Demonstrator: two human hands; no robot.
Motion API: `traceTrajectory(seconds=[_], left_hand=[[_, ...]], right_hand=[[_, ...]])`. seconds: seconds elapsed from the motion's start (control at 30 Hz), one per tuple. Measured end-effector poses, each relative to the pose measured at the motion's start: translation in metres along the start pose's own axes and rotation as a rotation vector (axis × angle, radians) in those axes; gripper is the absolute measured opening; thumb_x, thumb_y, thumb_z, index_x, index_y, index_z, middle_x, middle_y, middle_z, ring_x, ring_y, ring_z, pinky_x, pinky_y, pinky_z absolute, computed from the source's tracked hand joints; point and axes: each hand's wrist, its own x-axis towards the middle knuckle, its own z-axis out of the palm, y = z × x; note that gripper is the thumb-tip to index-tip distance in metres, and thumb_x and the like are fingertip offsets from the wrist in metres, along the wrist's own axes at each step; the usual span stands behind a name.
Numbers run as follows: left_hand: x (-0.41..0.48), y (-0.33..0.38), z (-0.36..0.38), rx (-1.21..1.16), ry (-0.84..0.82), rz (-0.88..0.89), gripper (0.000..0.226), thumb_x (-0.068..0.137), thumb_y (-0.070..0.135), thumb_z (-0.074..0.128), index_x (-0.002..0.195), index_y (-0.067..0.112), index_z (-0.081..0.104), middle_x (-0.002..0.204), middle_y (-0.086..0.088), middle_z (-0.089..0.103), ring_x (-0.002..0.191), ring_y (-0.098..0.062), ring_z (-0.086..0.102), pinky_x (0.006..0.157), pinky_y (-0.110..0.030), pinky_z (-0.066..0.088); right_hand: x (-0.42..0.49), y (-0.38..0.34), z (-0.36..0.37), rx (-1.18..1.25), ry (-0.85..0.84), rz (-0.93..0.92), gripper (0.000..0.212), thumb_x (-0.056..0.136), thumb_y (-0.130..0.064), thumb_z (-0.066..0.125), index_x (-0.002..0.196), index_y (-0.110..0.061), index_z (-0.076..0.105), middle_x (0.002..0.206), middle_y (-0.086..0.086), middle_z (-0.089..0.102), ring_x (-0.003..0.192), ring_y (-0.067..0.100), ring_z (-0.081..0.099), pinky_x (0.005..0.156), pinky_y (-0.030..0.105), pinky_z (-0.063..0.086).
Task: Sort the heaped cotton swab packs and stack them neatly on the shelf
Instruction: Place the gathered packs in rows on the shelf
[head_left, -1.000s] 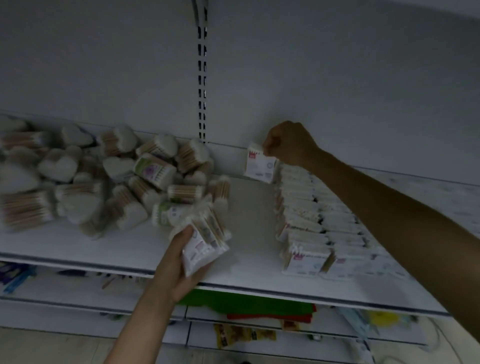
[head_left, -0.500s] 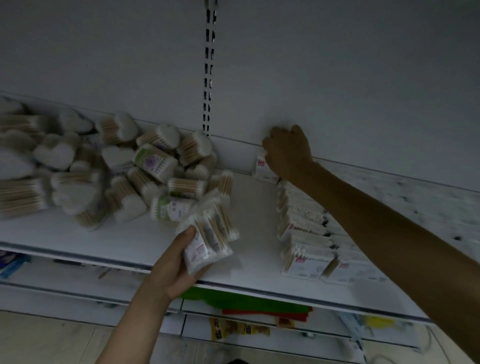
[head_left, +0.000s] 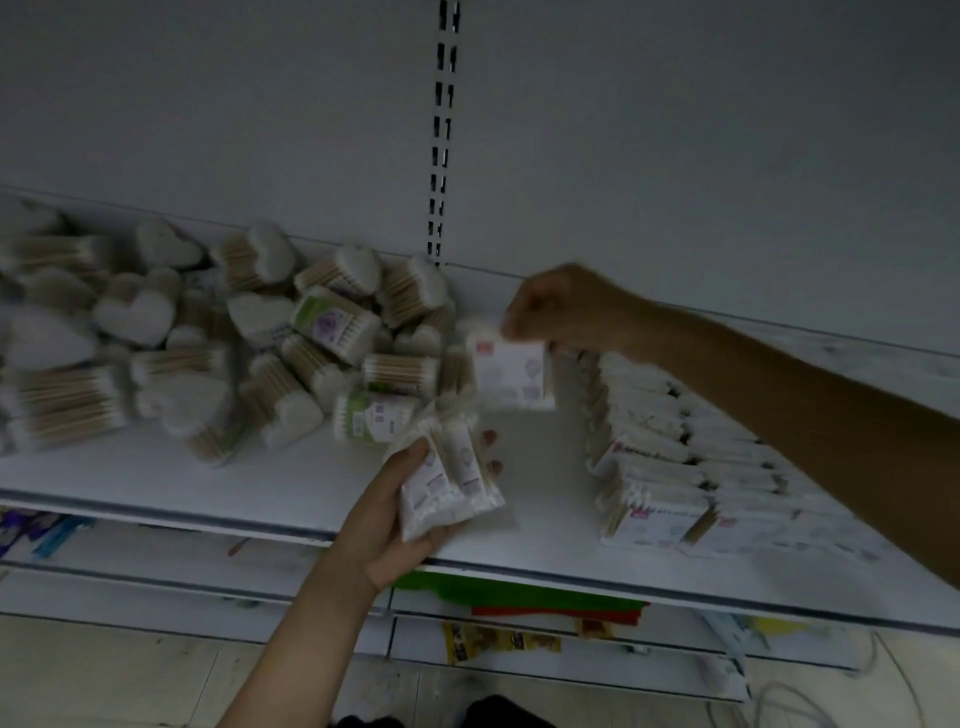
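On the white shelf (head_left: 249, 483), heart-shaped cotton swab packs (head_left: 208, 338) are heaped at left. A bundle of flat white packs (head_left: 449, 488) is gripped by the left hand (head_left: 387, 525); one rectangular white pack (head_left: 511, 371) is pinched by the right hand (head_left: 563, 306) near stacked rows (head_left: 660, 457).

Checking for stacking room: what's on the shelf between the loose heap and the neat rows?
In the head view, bare shelf; over it the right hand pinches one pack and the left hand grips a bundle.
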Motion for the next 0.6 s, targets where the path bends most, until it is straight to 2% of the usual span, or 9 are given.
traceTrajectory(seconds=[0.1,0.13,0.2,0.23,0.3,0.33,0.47,0.53,0.6], left_hand=[[0.003,0.001,-0.001,-0.046,0.052,-0.054,0.088,0.027,0.013,0.100,0.110,0.004,0.072,0.115,-0.015,0.068,0.095,-0.027,0.071,0.065,-0.042,0.059],[0.003,0.001,-0.002,-0.057,0.072,-0.056,0.091,0.025,0.012,0.100,0.111,0.004,0.071,0.114,-0.014,0.069,0.093,-0.027,0.071,0.064,-0.042,0.059],[0.004,0.001,-0.003,-0.048,0.108,-0.051,0.102,0.024,0.013,0.100,0.119,0.007,0.064,0.113,-0.013,0.070,0.093,-0.026,0.071,0.069,-0.047,0.059],[0.005,0.001,-0.004,-0.044,0.115,-0.051,0.106,0.025,0.013,0.100,0.123,0.008,0.061,0.114,-0.012,0.069,0.093,-0.025,0.071,0.073,-0.048,0.059],[0.004,0.000,-0.004,-0.075,0.098,-0.051,0.107,0.029,0.011,0.100,0.129,0.007,0.059,0.118,-0.013,0.067,0.097,-0.026,0.070,0.077,-0.050,0.058],[0.004,0.000,-0.003,-0.102,0.083,-0.051,0.106,0.032,0.009,0.099,0.129,0.007,0.059,0.121,-0.014,0.066,0.099,-0.027,0.069,0.075,-0.050,0.058],[0.005,-0.003,0.002,-0.152,0.110,-0.038,0.107,0.028,0.003,0.098,0.127,0.008,0.058,0.120,-0.020,0.065,0.097,-0.035,0.069,0.065,-0.048,0.058],[0.005,-0.003,0.003,-0.122,0.139,-0.035,0.113,0.028,0.005,0.098,0.132,0.010,0.055,0.126,-0.020,0.062,0.102,-0.038,0.066,0.065,-0.051,0.058],[0.006,-0.002,0.005,-0.106,0.150,-0.038,0.116,0.030,0.005,0.098,0.136,0.011,0.052,0.130,-0.020,0.059,0.108,-0.038,0.063,0.068,-0.053,0.057]], right_hand=[[0.004,0.016,-0.040,-0.049,0.235,-0.064,0.020,0.076,-0.012,0.078,0.086,-0.001,0.065,0.088,0.008,0.068,0.075,0.009,0.062,0.068,0.022,0.052],[0.007,0.024,-0.047,-0.116,0.256,-0.056,0.020,0.074,-0.013,0.080,0.083,-0.003,0.065,0.089,0.008,0.068,0.074,0.009,0.061,0.070,0.019,0.050],[0.013,0.040,-0.049,-0.287,0.233,-0.028,0.018,0.074,-0.013,0.080,0.078,-0.006,0.064,0.085,0.005,0.065,0.070,0.005,0.058,0.063,0.007,0.043],[0.016,0.049,-0.045,-0.358,0.213,-0.033,0.017,0.075,-0.012,0.079,0.077,-0.004,0.064,0.083,0.005,0.064,0.071,0.009,0.059,0.061,0.007,0.041],[0.021,0.066,-0.034,-0.449,0.215,-0.080,0.014,0.077,-0.011,0.077,0.079,0.000,0.068,0.083,0.008,0.064,0.082,0.024,0.063,0.069,0.021,0.043],[0.023,0.071,-0.029,-0.504,0.234,-0.094,0.013,0.079,-0.013,0.075,0.081,-0.001,0.070,0.085,0.008,0.064,0.088,0.027,0.062,0.072,0.026,0.041],[0.029,0.072,-0.023,-0.833,0.303,-0.099,0.014,0.087,-0.025,0.064,0.091,-0.014,0.070,0.101,0.005,0.065,0.100,0.024,0.056,0.082,0.027,0.025],[0.029,0.068,-0.022,-1.012,0.270,-0.087,0.021,0.090,-0.026,0.058,0.105,-0.014,0.066,0.112,0.005,0.063,0.107,0.024,0.053,0.090,0.031,0.024],[0.022,0.061,-0.017,-1.110,0.295,-0.121,0.032,0.091,-0.027,0.055,0.120,-0.014,0.060,0.120,0.010,0.058,0.111,0.028,0.050,0.092,0.035,0.026]])
